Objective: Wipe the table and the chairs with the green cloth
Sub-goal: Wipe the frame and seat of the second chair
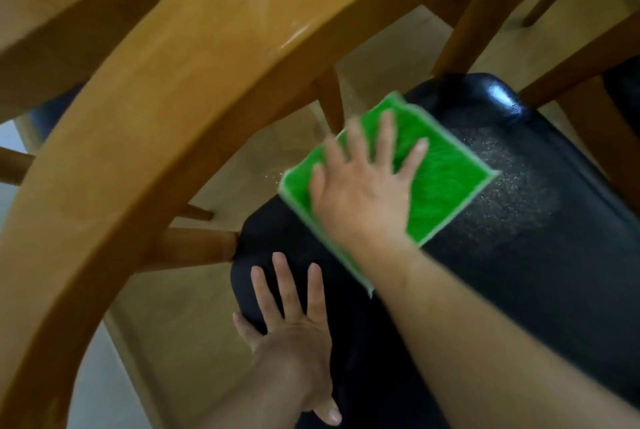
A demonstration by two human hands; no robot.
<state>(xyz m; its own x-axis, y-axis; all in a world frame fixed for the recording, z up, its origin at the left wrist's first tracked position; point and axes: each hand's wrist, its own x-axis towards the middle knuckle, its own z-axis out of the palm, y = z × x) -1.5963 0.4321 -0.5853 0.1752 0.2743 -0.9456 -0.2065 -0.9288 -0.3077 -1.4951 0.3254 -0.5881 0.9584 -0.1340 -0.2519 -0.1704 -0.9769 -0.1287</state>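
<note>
**Cloth at the seat's edge, held only by a flat palm**

While the left hand [294, 321] lies flat at the lower centre of the frame, fingers straight and spread on the near corner of the black seat [519, 255], it grips nothing — it only braces. If weight shifts onto it, the palm could slide off the rounded corner it sits so near.

Just above it, at the middle of the frame, the right hand [363, 193] presses the cloth [446, 186] down with open, splayed fingers; no finger curls round the fabric. That is the main risk, as I judge it: the cloth's left corner already overhangs the seat's edge, and a stroke carried further that way could drag it off onto the floor [166, 317]. Blur suggests a quick sweep, which makes a slip likelier.

To the right of the cloth, fine specks dust the seat — a light press may smear or scatter them over the edge rather than lift them.

Farther up, the curved wooden rail [145, 137] and a leg [467, 30] crowd the seat; a wide stroke could knock knuckles against them.
</note>
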